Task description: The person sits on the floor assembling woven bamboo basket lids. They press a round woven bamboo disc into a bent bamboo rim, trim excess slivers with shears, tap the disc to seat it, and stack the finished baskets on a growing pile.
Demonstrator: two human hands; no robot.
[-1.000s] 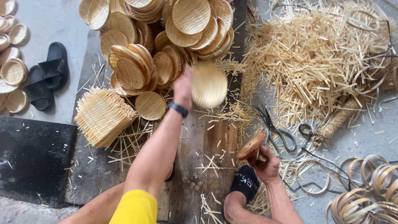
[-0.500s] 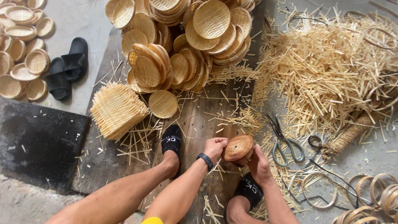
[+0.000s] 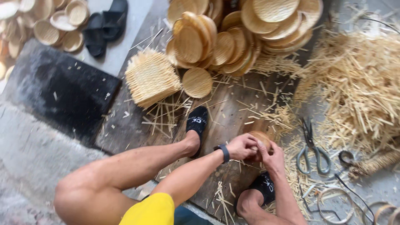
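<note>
While both hands met low over the wooden board (image 3: 233, 112), the left hand (image 3: 241, 146) and the right hand (image 3: 273, 156) were clenched together around a small round woven bamboo tray (image 3: 262, 137), whose pale brown rim showed just above the knuckles. The fingers (image 3: 250, 143) of the left hand curled over its near edge, and a dark watch (image 3: 224, 153) sat on that wrist. The tray was held between the person's two feet, each in a black slipper (image 3: 197, 121), close above the board.

Just right of the hands lay a pair of scissors (image 3: 310, 150) on the floor, beside a large heap of bamboo splints (image 3: 358, 87). Farther up the board lay a single flat woven disc (image 3: 197, 82), next to a stack of square woven mats (image 3: 151, 77) and a big pile of finished round trays (image 3: 233, 29). A pair of black sandals (image 3: 104, 27) stood well apart at the upper left, near a dark mat (image 3: 58, 89).
</note>
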